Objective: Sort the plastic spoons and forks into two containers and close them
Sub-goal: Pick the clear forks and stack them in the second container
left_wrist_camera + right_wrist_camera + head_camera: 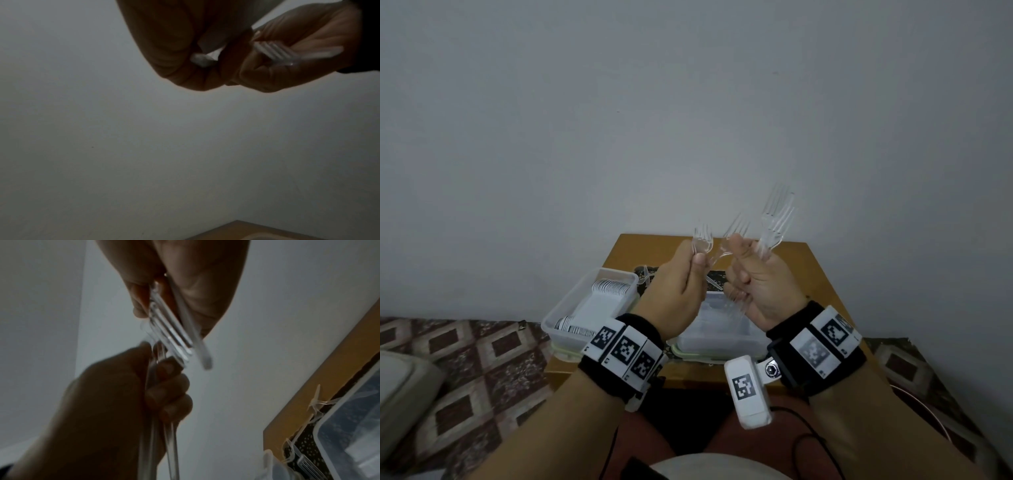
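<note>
Both hands are raised above the table, close together. My left hand (697, 260) pinches a clear plastic fork (702, 238) by its neck, tines up. My right hand (743, 270) grips a bundle of clear forks (777, 219), tines fanned upward, handles running down through the palm. In the right wrist view the fork bundle (172, 331) sits in the right hand, and the left hand (123, 394) curls round fork handles (171, 443). The left container (551, 322) holds white spoons (609, 289). The right container (750, 346) holds clear cutlery and is partly hidden by my hands.
Both containers stand open on a small wooden table (822, 274) against a grey wall. A few loose clear pieces (645, 274) lie on a dark mat behind the containers; these loose pieces (316, 405) also show beside the container rim. Patterned fabric lies to both sides.
</note>
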{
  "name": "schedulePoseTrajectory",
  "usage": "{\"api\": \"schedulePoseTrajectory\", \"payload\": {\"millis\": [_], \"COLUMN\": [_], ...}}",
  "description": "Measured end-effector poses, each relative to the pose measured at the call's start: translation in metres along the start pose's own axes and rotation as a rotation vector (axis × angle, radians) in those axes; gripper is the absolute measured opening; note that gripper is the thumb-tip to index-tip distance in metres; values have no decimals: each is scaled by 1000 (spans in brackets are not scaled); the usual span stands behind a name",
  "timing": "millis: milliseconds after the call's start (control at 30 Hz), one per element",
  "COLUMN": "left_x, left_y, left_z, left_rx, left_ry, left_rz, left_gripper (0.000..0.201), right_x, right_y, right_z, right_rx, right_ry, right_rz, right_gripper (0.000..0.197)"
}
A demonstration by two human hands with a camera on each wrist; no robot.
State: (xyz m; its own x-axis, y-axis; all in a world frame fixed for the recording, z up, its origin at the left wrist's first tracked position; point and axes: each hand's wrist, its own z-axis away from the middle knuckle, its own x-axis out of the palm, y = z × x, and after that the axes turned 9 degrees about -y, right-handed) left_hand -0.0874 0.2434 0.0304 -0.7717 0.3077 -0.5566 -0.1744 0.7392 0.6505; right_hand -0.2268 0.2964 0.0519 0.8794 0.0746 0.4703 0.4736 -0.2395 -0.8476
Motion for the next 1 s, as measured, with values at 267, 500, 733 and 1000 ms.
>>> {"api": "schedulePoseTrajectory", "payload": {"millis": [267,500,733,1000], "left_x": [-4,-9,-16,-2], "left_y": [15,20,20,12], "left_z": [-1,-1,-4,1], "left_rx": [2,45,76,-25], "left_ry": [-81,-159,-278,-194], "left_rz": [-65,-236,-278,-134], "left_gripper": [37,33,45,30], "right_x": [-1,-9,-13,-3], "right_y": [4,0,-6,-1], "right_z": [5,4,8,8], "right_rx": [25,118,154,147], "right_ry": [-13,-49,-138,37], "right_rz": [88,155,40,185], "right_gripper": [17,29,23,34]}}
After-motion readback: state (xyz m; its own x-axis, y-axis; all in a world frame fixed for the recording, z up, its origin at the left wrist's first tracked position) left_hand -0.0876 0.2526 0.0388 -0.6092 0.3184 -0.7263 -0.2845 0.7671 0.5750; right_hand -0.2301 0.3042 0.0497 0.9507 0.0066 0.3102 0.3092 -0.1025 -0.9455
